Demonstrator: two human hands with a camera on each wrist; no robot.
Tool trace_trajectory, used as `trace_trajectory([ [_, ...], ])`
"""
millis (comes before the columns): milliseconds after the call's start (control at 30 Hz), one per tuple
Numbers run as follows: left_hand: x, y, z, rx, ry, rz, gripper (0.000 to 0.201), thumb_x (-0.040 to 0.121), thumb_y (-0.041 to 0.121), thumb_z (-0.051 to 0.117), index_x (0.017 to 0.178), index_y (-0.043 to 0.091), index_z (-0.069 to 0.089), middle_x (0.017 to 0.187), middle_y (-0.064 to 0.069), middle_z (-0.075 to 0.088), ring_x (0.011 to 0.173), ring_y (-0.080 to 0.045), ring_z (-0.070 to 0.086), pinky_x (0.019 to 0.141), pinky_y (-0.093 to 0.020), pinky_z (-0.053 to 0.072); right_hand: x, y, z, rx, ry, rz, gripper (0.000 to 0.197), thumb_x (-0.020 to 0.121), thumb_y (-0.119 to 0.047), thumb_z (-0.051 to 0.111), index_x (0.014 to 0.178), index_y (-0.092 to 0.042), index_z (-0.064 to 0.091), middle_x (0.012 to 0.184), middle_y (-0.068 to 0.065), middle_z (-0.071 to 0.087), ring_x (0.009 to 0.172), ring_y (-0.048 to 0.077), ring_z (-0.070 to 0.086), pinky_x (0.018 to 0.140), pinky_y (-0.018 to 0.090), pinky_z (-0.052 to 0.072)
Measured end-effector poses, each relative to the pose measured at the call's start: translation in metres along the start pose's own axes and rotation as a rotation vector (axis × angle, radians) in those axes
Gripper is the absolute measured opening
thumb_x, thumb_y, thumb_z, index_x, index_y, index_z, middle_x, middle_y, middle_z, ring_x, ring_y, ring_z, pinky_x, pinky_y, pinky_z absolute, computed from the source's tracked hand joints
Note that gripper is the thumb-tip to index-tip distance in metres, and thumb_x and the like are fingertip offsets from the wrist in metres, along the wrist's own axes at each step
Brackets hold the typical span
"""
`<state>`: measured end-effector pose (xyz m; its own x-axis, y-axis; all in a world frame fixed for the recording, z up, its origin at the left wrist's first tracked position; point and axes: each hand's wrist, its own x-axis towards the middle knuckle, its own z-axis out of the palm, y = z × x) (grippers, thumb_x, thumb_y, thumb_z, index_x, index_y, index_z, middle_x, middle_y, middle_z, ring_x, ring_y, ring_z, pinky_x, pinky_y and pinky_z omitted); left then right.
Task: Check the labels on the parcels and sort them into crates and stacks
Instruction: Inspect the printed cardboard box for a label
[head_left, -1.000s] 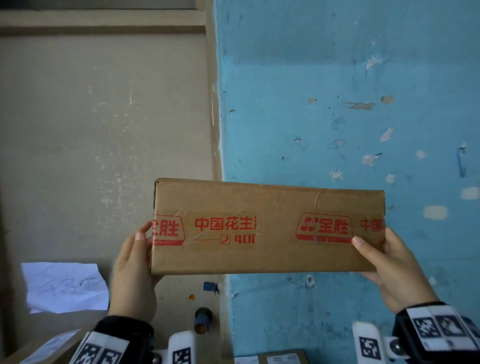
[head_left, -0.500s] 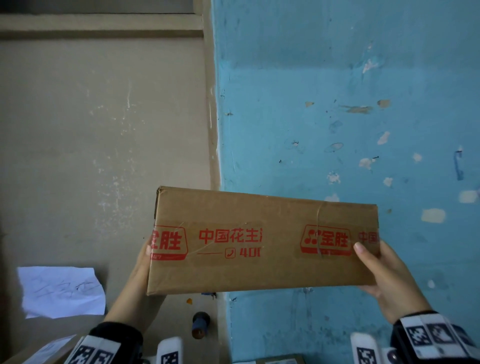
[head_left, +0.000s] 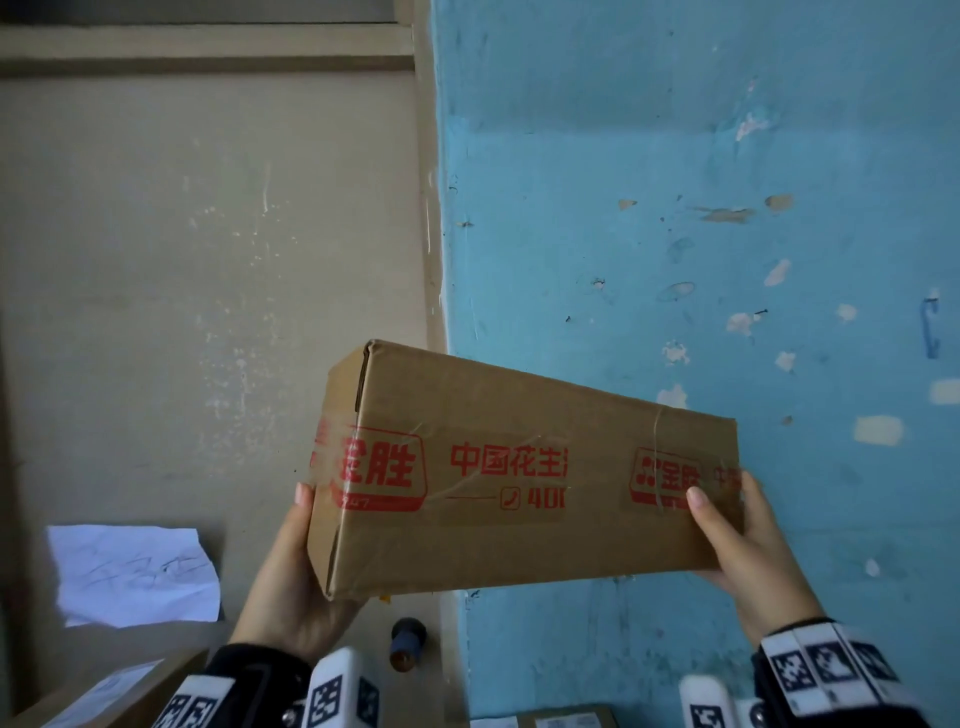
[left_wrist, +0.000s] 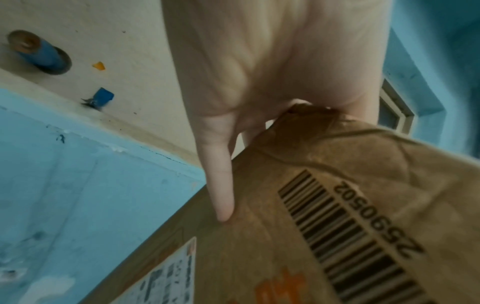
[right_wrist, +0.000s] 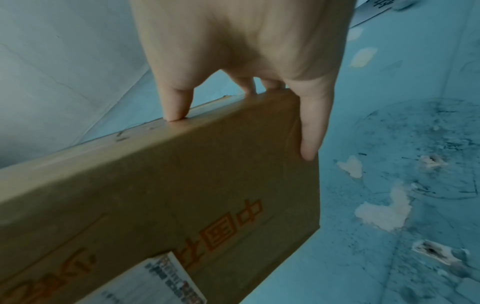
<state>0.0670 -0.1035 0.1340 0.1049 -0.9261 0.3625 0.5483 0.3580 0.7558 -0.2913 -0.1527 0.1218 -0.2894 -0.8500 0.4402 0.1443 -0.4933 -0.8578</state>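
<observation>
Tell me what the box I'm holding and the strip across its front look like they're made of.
Box: brown corrugated cardboard, matte, judging by the creased corner and folded end flap. Strip: probably clear plastic packing tape with red print; it looks glossy and wrinkled.

The head camera looks forward and down from above the cardboard box (head_left: 524, 478), while each wrist camera, very close and somewhat blurred, peers along its hand at one end of that same box, apparently from its underside.
</observation>
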Motion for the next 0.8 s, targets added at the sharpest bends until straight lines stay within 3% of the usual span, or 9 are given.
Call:
trace_trajectory([
  [100,0.009,-0.006,-0.006,-0.149,-0.112,-0.114,0.066,0.103,0.059,0.010,0.153,0.018,0.024,0.154,-0.022,0.031,0.139,-0.034,0.040,0.114,-0.051,0.029,-0.004,-0.005,0.009,-0.055,-0.020,-0.012,0.062,0.077,-0.054,0.073,0.133,-0.049,0.045,0.133,-0.011,0.058,0.118,0.014,0.058,0.100,0.050,0.047],
  [167,0.006,-0.010,-0.014,-0.165,-0.140,0.003,0.065,0.103,0.059,0.005,0.154,0.019,0.006,0.159,-0.017,0.013,0.147,-0.032,0.023,0.120,-0.048,0.013,-0.004,-0.004,0.013,-0.171,-0.012,-0.004,0.096,0.051,-0.083,0.071,0.135,-0.065,0.029,0.148,-0.015,0.043,0.133,0.014,0.046,0.109,0.052,0.039],
  [233,0.002,-0.003,-0.003,-0.144,-0.030,0.015,0.068,0.104,0.056,0.006,0.153,0.014,0.025,0.156,-0.021,0.028,0.143,-0.034,0.032,0.117,-0.050,0.023,0.000,0.000,0.014,-0.246,-0.004,-0.004,0.103,0.042,-0.093,0.065,0.130,-0.071,0.017,0.156,-0.016,0.029,0.141,0.013,0.036,0.113,0.054,0.034],
  [300,0.003,-0.004,0.010,-0.225,-0.025,-0.009,0.061,0.102,0.051,0.023,0.128,0.014,0.065,0.134,-0.021,0.058,0.115,-0.030,0.064,0.090,-0.047,0.054,0.000,-0.004,0.017,-0.261,-0.020,-0.011,0.100,0.041,-0.095,0.062,0.128,-0.071,0.017,0.157,-0.016,0.026,0.142,0.012,0.033,0.113,0.054,0.033],
  [367,-0.006,0.002,0.023,-0.288,-0.093,-0.007,0.053,0.089,0.052,0.039,0.102,0.019,0.078,0.115,-0.016,0.071,0.091,-0.026,0.073,0.065,-0.039,0.060,-0.004,-0.010,0.023,-0.286,-0.017,-0.034,0.101,0.041,-0.097,0.059,0.130,-0.069,0.018,0.158,-0.017,0.024,0.143,0.012,0.031,0.113,0.054,0.033],
  [433,-0.007,0.006,0.019,-0.261,-0.143,0.064,0.052,0.085,0.052,0.046,0.109,0.016,0.076,0.120,-0.019,0.068,0.098,-0.029,0.072,0.072,-0.041,0.060,-0.008,-0.016,0.030,-0.301,-0.033,-0.050,0.105,0.046,-0.096,0.055,0.139,-0.062,0.020,0.159,-0.018,0.022,0.145,0.012,0.029,0.114,0.054,0.032],
  [533,-0.008,0.005,0.014,-0.399,-0.252,-0.012,0.058,0.098,0.050,0.039,0.135,0.010,0.057,0.142,-0.021,0.051,0.127,-0.033,0.055,0.103,-0.049,0.047,-0.013,-0.020,0.042,-0.293,-0.066,-0.066,0.094,0.062,-0.088,0.053,0.144,-0.056,0.022,0.159,-0.016,0.023,0.145,0.012,0.028,0.115,0.054,0.030],
  [633,-0.012,-0.002,0.021,-0.163,-0.168,0.118,0.063,0.069,0.059,0.068,0.122,0.024,0.069,0.135,-0.013,0.060,0.119,-0.027,0.063,0.092,-0.046,0.054,-0.020,-0.022,0.060,-0.267,-0.117,-0.092,0.102,0.052,-0.094,0.050,0.143,-0.055,0.027,0.156,-0.014,0.030,0.143,0.012,0.031,0.115,0.052,0.032],
  [800,-0.024,-0.003,0.041,-0.008,-0.142,0.221,0.087,0.068,0.062,0.078,0.141,0.021,0.052,0.140,-0.011,0.057,0.129,-0.028,0.055,0.097,-0.042,0.052,-0.045,-0.039,0.088,-0.168,-0.266,-0.175,0.091,0.053,-0.094,0.052,0.135,-0.056,0.037,0.148,-0.016,0.044,0.138,0.006,0.040,0.113,0.049,0.036],
])
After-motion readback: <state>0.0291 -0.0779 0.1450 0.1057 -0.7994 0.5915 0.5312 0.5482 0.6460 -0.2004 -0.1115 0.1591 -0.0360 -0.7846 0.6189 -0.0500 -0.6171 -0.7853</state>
